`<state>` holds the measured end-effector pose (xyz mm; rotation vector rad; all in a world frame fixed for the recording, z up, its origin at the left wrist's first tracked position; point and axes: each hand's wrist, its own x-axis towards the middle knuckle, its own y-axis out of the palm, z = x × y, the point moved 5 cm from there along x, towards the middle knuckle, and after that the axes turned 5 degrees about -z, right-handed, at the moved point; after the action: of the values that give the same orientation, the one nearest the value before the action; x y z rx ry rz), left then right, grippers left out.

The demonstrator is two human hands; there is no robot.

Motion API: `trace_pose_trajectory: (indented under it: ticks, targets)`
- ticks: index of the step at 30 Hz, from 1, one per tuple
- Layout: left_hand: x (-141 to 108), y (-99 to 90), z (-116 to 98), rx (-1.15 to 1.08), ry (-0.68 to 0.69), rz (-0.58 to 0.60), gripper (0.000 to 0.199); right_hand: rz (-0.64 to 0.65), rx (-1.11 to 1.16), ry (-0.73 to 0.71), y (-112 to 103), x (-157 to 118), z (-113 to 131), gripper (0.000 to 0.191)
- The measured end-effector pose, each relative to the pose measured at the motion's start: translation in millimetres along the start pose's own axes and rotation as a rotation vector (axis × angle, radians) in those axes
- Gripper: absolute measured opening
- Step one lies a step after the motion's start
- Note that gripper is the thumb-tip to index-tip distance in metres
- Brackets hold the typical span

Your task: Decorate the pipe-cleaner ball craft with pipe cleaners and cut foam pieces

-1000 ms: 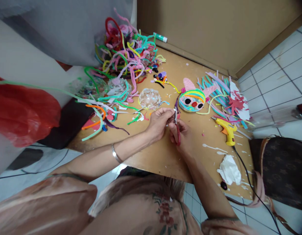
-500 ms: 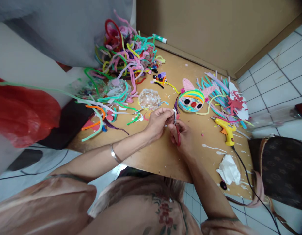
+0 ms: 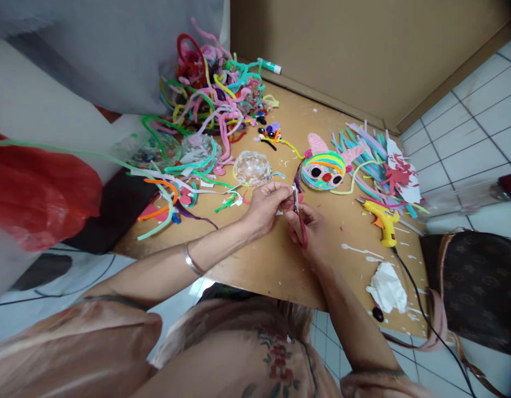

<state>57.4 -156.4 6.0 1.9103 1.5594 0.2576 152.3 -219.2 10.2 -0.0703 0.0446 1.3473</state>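
My right hand (image 3: 308,229) is closed around a pair of red-handled scissors (image 3: 300,221), with the blades pointing away from me. Pinched in my left hand (image 3: 269,205) is a small white piece (image 3: 293,188), partly hidden by the fingertips and the blades. Both hands are close together over the front half of the table. Just beyond them sits a round animal face (image 3: 322,171) with colourful stripes, pink ears, black eyes and a red nose. To its left stands a clear faceted bowl (image 3: 252,168).
Tangled pipe cleaners (image 3: 214,94) fill the table's back left, and more pipe cleaners (image 3: 369,160) lie at the right. A yellow glue gun (image 3: 383,222) trails its black cord over the right edge, near crumpled white tissue (image 3: 388,287). A brown bag (image 3: 474,287) stands beside the table.
The scissors and both hands have barely shifted, with only a slight movement at the blades and fingers. Everything else stays in place.
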Motion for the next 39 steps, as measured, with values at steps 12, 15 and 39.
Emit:
trace_pose_trajectory:
  ticks: [12, 15, 39]
  targets:
    - [0, -0.3, 1, -0.028, 0.000, 0.017, 0.016, -0.005, 0.032, 0.003, -1, 1, -2, 0.041]
    - [1, -0.9, 2, -0.017, -0.007, 0.020, 0.017, -0.012, 0.018, 0.012, -1, 1, 0, 0.040]
    - [-13, 0.2, 12, 0.062, -0.097, 0.117, 0.016, -0.373, 0.121, -0.236, -28, -3, 16, 0.046]
